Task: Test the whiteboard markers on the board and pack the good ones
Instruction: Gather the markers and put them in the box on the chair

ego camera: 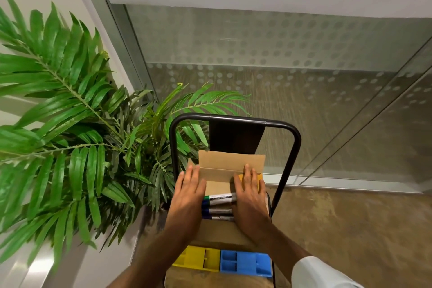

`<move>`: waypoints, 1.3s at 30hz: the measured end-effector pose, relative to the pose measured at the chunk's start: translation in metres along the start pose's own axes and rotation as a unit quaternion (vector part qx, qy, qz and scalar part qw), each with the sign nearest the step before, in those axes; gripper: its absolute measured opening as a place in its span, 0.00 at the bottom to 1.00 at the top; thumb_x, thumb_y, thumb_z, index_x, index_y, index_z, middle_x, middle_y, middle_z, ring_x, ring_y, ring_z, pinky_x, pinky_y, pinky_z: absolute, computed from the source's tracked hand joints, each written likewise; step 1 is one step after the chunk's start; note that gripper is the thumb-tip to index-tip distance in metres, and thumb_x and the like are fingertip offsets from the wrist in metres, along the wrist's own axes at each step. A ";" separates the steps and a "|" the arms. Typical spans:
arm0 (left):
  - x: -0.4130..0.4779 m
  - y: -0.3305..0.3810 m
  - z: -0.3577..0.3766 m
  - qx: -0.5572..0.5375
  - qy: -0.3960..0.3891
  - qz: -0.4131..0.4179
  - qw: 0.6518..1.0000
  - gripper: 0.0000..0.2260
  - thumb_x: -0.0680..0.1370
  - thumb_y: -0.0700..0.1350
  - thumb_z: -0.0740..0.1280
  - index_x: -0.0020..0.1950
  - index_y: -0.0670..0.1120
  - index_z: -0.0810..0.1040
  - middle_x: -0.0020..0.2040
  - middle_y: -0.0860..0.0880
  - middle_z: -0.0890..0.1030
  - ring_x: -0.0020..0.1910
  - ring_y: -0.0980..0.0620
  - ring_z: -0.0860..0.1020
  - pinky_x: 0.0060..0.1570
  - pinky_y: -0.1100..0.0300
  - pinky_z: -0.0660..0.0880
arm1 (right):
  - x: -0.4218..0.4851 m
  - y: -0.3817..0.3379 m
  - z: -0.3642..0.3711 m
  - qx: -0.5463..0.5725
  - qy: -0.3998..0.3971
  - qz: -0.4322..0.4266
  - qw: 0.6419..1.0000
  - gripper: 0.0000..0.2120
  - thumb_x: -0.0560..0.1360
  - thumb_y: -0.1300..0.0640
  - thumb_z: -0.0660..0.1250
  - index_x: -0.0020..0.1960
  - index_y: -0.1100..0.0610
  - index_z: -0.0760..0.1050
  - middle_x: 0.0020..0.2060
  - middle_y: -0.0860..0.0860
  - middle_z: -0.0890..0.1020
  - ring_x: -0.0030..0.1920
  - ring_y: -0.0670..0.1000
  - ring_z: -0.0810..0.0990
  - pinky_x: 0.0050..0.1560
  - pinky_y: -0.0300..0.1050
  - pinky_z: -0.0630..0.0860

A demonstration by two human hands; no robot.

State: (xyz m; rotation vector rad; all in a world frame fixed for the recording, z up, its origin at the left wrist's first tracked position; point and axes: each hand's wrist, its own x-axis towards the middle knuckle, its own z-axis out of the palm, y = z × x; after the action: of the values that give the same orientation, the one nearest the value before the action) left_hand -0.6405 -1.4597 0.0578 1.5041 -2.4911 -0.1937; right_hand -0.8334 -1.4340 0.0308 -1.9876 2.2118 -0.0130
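Observation:
An open cardboard box (230,163) stands on a small table with its back flap upright. Several whiteboard markers (219,199) lie side by side inside it, with green and blue caps at their left ends. My left hand (189,190) lies flat with straight fingers over the box's left side. My right hand (249,192) lies flat over the right side, covering the markers' right ends and partly covering a yellow object (259,179) at the box's right edge. Neither hand holds a marker.
A yellow tray (198,258) and a blue tray (246,264) sit on the table in front of the box. A black metal frame (233,120) rises behind the box. A large green plant (70,112) fills the left. Frosted glass walls (280,49) stand ahead.

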 end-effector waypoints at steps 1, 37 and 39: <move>0.003 -0.001 -0.003 0.018 -0.031 0.022 0.999 0.30 0.74 0.37 0.74 0.76 0.42 0.70 0.80 0.39 0.63 0.81 0.44 0.50 0.79 0.45 0.44 | 0.000 -0.002 -0.001 0.007 0.001 0.000 1.000 0.40 0.69 0.57 0.76 0.77 0.58 0.63 0.78 0.65 0.55 0.78 0.67 0.55 0.72 0.69 0.62; 0.042 -0.002 -0.013 -0.133 -0.121 0.019 0.984 0.39 0.79 0.32 0.61 0.84 0.51 0.45 0.84 0.51 0.43 0.83 0.51 0.40 0.79 0.49 0.50 | 0.029 0.021 0.004 0.004 -0.147 -0.221 0.964 0.33 0.75 0.39 0.67 0.75 0.48 0.60 0.70 0.53 0.72 0.70 0.56 0.68 0.70 0.60 0.62; 0.042 -0.003 -0.014 -0.118 -0.126 0.028 0.985 0.40 0.78 0.33 0.61 0.84 0.51 0.44 0.84 0.51 0.42 0.82 0.51 0.40 0.80 0.50 0.50 | 0.029 0.018 0.014 0.003 -0.156 -0.226 0.962 0.34 0.75 0.40 0.68 0.75 0.48 0.59 0.70 0.54 0.71 0.70 0.57 0.68 0.69 0.58 0.63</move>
State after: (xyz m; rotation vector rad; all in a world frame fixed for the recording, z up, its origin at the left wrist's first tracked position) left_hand -0.6535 -1.4976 0.0755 1.3851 -2.5835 -0.6831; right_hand -0.8522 -1.4593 0.0119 -2.2626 1.5382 0.2208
